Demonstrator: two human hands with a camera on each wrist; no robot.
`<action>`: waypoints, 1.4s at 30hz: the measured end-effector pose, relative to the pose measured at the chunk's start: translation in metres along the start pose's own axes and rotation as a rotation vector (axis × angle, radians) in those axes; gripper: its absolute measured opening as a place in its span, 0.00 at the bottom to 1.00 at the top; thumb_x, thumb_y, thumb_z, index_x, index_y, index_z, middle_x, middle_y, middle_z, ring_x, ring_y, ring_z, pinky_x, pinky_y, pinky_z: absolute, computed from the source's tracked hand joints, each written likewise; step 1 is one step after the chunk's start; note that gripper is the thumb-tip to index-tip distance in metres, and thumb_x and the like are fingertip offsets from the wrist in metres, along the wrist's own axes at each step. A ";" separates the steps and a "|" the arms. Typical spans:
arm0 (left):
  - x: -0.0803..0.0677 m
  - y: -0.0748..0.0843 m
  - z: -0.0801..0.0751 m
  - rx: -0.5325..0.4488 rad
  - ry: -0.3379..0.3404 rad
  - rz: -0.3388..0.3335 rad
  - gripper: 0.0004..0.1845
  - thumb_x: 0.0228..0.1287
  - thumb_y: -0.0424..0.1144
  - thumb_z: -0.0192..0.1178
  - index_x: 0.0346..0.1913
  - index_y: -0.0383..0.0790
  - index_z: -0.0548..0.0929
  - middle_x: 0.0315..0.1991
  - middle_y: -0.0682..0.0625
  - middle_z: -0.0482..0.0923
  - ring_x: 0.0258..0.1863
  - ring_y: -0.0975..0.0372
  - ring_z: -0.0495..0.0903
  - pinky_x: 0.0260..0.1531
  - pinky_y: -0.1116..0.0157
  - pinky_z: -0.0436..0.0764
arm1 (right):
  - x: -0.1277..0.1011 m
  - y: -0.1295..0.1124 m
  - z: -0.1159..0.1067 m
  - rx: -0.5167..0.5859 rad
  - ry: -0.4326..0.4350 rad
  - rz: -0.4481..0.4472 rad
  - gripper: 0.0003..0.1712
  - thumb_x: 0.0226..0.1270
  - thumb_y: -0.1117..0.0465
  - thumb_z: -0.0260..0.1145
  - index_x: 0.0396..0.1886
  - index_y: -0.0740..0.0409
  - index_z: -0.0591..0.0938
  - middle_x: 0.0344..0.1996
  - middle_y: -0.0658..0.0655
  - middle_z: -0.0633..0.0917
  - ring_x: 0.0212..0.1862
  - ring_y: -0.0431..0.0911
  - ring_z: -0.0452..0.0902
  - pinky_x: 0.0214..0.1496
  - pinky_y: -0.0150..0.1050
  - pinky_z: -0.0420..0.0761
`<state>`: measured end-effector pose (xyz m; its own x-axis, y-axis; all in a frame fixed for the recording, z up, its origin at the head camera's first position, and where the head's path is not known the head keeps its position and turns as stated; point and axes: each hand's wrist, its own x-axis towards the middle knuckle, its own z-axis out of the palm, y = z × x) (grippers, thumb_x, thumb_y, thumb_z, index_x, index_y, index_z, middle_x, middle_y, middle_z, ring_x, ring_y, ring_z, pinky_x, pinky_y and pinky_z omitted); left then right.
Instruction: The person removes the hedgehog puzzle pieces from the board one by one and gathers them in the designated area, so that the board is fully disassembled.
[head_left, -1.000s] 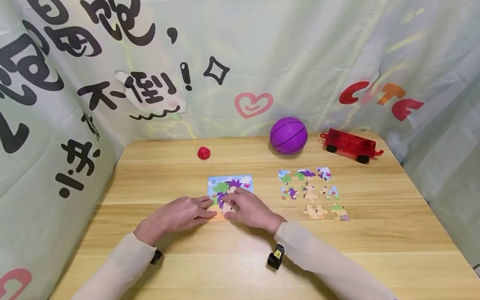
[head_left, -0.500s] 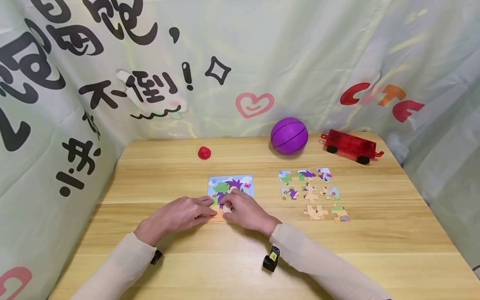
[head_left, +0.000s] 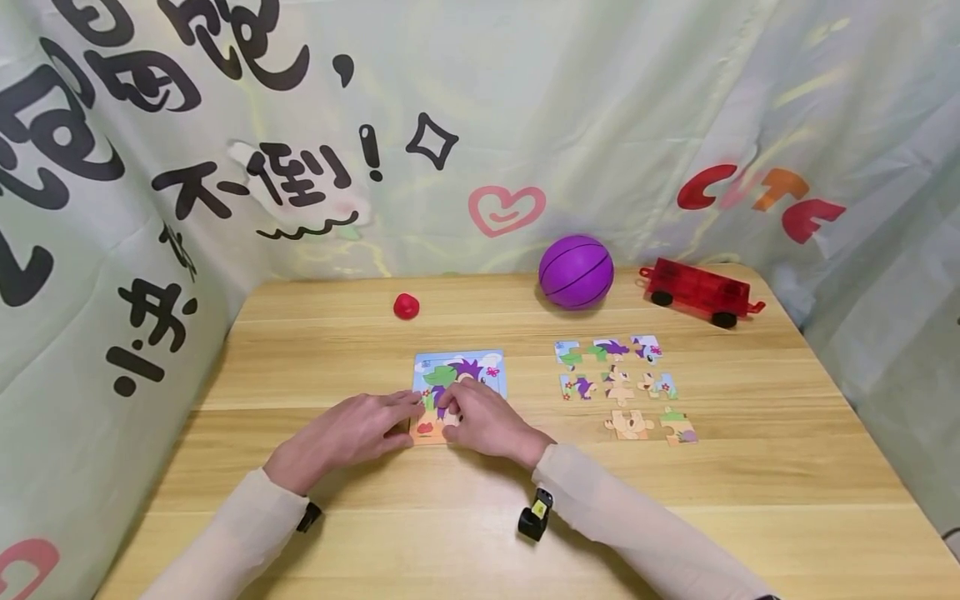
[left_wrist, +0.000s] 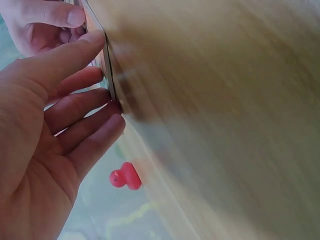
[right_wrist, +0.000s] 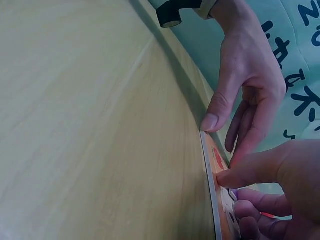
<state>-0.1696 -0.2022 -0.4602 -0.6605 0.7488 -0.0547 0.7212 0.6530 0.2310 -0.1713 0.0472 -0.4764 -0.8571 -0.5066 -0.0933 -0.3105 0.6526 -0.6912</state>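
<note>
A flat picture puzzle board (head_left: 457,358) lies on the table, showing a purple-haired figure, a green leaf and sky. My left hand (head_left: 352,429) rests at its left edge, fingers extended; in the left wrist view the fingertips (left_wrist: 102,75) touch the board's rim (left_wrist: 106,60). Over the board's lower middle is my right hand (head_left: 487,421), fingers bent, its thumb (right_wrist: 250,170) pressing on the printed face in the right wrist view. Whether a piece sits between those fingers is hidden. Right of the board lie several loose jigsaw pieces (head_left: 619,386) in rows.
A red rubber duck (head_left: 407,307) sits behind the board. Farther right, near the table's back edge, stand a purple ball (head_left: 576,272) and a red toy wagon (head_left: 699,290). A printed curtain (head_left: 420,225) surrounds the wooden table (head_left: 420,533).
My left fingers have drawn slightly left, uncovering a red patch at the board's lower left corner. My right hand and forearm have shifted a little left. The loose pieces stay put.
</note>
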 end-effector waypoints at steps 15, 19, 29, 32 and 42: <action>0.000 -0.004 0.000 -0.027 0.019 -0.005 0.32 0.73 0.49 0.74 0.72 0.36 0.81 0.69 0.40 0.85 0.35 0.68 0.87 0.53 0.58 0.92 | 0.001 -0.002 -0.001 0.077 -0.014 0.014 0.18 0.66 0.66 0.78 0.53 0.56 0.82 0.42 0.51 0.82 0.43 0.44 0.76 0.49 0.38 0.79; 0.000 -0.004 0.000 -0.049 0.017 -0.016 0.32 0.73 0.50 0.74 0.72 0.36 0.81 0.69 0.41 0.85 0.30 0.72 0.78 0.51 0.62 0.92 | 0.001 -0.001 0.002 0.117 0.017 0.008 0.12 0.72 0.65 0.74 0.50 0.54 0.82 0.39 0.49 0.84 0.41 0.42 0.78 0.47 0.37 0.79; -0.001 -0.005 0.001 -0.041 0.015 0.005 0.30 0.75 0.49 0.72 0.71 0.35 0.83 0.69 0.38 0.84 0.50 0.55 0.94 0.56 0.55 0.90 | -0.004 0.008 -0.001 0.318 0.098 0.010 0.07 0.75 0.68 0.70 0.48 0.55 0.84 0.36 0.50 0.86 0.36 0.41 0.77 0.41 0.32 0.77; -0.001 -0.005 0.000 -0.032 -0.001 0.002 0.28 0.75 0.49 0.71 0.69 0.36 0.85 0.70 0.38 0.82 0.62 0.46 0.88 0.57 0.52 0.89 | -0.007 0.011 -0.005 0.349 0.101 -0.001 0.06 0.75 0.66 0.72 0.48 0.56 0.85 0.36 0.50 0.86 0.37 0.41 0.78 0.41 0.31 0.79; 0.000 -0.003 -0.002 -0.043 -0.026 -0.018 0.27 0.76 0.50 0.71 0.70 0.39 0.85 0.72 0.40 0.81 0.64 0.47 0.87 0.61 0.52 0.88 | -0.031 0.030 -0.035 0.339 0.152 -0.055 0.08 0.75 0.64 0.74 0.50 0.53 0.88 0.38 0.49 0.90 0.39 0.44 0.80 0.41 0.31 0.79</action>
<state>-0.1726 -0.2042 -0.4590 -0.6672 0.7401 -0.0843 0.6992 0.6613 0.2717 -0.1681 0.1023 -0.4689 -0.9021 -0.4296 0.0408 -0.2260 0.3899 -0.8927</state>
